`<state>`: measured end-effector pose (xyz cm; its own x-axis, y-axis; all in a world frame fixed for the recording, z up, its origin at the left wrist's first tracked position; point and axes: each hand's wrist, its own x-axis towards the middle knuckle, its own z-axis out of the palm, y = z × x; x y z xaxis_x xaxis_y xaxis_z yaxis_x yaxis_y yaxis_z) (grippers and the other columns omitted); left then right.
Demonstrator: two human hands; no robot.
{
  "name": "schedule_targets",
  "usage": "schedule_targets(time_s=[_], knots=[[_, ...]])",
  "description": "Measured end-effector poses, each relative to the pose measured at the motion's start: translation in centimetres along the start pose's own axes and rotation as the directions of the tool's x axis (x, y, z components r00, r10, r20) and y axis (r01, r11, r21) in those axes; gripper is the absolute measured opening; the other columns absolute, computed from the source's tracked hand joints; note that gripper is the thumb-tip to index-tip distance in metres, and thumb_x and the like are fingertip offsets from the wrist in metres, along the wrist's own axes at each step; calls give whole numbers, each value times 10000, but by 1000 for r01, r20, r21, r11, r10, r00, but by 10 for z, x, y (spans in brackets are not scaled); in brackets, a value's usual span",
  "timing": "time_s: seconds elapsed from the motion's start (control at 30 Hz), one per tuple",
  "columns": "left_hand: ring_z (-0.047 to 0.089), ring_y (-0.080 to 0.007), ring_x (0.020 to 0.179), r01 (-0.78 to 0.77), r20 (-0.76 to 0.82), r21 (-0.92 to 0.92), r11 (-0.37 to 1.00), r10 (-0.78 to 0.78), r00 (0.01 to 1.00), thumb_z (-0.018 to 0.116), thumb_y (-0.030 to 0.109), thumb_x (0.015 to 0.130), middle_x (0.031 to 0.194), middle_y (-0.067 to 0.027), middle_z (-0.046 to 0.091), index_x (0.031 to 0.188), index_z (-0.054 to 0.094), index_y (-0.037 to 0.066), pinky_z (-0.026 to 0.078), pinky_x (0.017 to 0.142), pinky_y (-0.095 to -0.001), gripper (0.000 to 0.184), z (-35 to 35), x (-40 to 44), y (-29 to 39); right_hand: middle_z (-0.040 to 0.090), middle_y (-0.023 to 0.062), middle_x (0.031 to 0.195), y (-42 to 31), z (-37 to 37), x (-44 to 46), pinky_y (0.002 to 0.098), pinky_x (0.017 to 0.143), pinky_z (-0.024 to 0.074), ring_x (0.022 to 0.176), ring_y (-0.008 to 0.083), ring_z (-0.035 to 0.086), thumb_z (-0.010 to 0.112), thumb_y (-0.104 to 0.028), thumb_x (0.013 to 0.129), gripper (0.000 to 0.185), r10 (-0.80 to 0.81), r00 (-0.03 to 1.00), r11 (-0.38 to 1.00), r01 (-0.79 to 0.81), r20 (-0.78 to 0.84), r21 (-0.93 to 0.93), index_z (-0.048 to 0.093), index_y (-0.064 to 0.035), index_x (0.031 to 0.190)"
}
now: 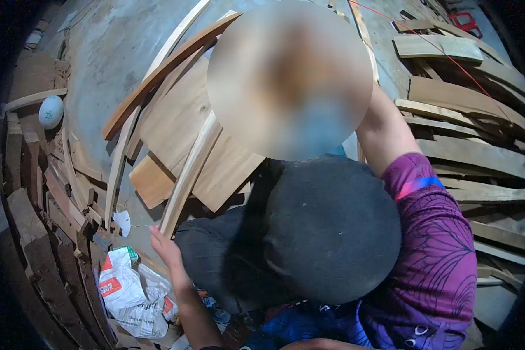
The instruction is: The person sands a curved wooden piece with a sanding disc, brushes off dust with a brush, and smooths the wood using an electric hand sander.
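Note:
A long, pale curved wooden strip [189, 172] slants across flat boards, with my left hand [168, 248] closed at its lower end. My right arm, in a purple patterned sleeve, reaches up into a large blurred circle, which hides my right hand and whatever it touches. Under the strip lie a broad light board [178, 114] and a smaller block [151, 181]. A reddish-brown curved piece [163, 76] rests beside them on other curved strips.
Curved planks [478, 151] are stacked along the right side, darker timber [46, 256] along the left. A printed white sack [137, 297] lies near my left forearm. A pale oval object [51, 112] is at the upper left. Rounded dark fabric [332, 227] fills the lower middle.

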<state>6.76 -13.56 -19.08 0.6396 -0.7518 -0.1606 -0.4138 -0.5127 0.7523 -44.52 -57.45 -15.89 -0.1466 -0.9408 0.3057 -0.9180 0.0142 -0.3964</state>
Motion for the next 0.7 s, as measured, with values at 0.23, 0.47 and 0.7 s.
schedule_targets(time_s=[0.23, 0.47, 0.7], knots=[[646, -193, 856, 54, 57, -22, 998, -52, 997, 322, 481, 1128, 1005, -119, 687, 1168, 656, -66, 552, 682, -310, 642, -3, 5, -16, 739, 135, 907, -87, 14, -131, 437, 776, 585, 868, 316, 732, 772, -193, 786, 280, -551, 792, 741, 322, 261, 589, 718, -106, 1047], [619, -173, 738, 51, 70, -16, 999, -50, 996, 321, 484, 1127, 909, -116, 661, 1120, 651, -62, 531, 619, -309, 637, 0, 5, -11, 740, 195, 969, -70, -3, -34, 491, 797, 570, 923, 411, 706, 688, -388, 888, 323, -70, 985, 994, 55, 160, 100, 745, -88, 994], [575, -114, 675, 22, 93, -61, 998, -16, 996, 454, 454, 1106, 831, -43, 642, 1020, 656, -5, 494, 588, -272, 509, 5, 7, -8, 728, 195, 883, -138, -1, -158, 417, 741, 565, 823, 321, 721, 795, -247, 797, 288, -589, 709, 720, 244, 387, 650, 726, -57, 1001]])
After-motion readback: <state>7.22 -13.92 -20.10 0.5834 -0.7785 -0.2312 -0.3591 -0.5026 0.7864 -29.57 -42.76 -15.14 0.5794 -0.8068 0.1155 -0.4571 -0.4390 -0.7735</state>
